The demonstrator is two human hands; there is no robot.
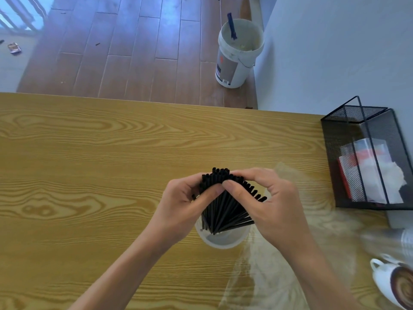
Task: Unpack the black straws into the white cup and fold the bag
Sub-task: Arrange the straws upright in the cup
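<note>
Straws: thin black plastic straws (223, 204) bunched, standing in round white cup (223, 241).
Hands: left hand (181, 204) at 9 o'clock, right hand (270, 198) at 3 o'clock, both closed around straw tops.
Bag: clear plastic bag (268, 276) flat on table, at the cup's 4 o'clock.

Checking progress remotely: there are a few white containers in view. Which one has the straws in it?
The plain white cup on the table between both hands holds the black straws. The white bucket stands on the floor; the handled mug sits at the table's right edge.

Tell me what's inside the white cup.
Black straws stand in the white cup, fanned out, both hands gripping their tops. The cup's bottom is hidden by straws.
</note>
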